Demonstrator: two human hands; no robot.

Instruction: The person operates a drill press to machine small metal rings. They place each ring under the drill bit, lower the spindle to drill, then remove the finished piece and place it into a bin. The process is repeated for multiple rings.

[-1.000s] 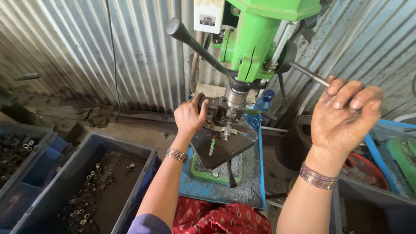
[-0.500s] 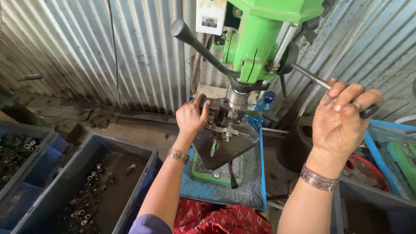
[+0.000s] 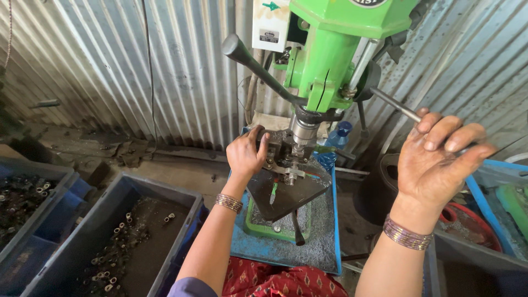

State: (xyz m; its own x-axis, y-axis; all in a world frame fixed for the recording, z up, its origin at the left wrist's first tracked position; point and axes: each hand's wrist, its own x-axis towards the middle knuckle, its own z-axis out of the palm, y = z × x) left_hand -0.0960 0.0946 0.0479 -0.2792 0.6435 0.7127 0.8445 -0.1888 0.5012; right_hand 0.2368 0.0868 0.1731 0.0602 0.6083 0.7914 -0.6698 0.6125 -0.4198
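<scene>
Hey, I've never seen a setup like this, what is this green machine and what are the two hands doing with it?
The picture comes from a camera worn on the person's head, looking down at their own arms. The green machine is a bench drill press: a motor head on a column, with a spindle that points down at a dark work table. The right hand grips one metal feed lever; such levers move the spindle down and up. The left hand rests on the clamp fixture under the spindle, where a small part seems to sit, though it is too hidden to tell. The press stands on a blue tray strewn with metal shavings. At the left, a grey bin holds small metal pieces.
</scene>
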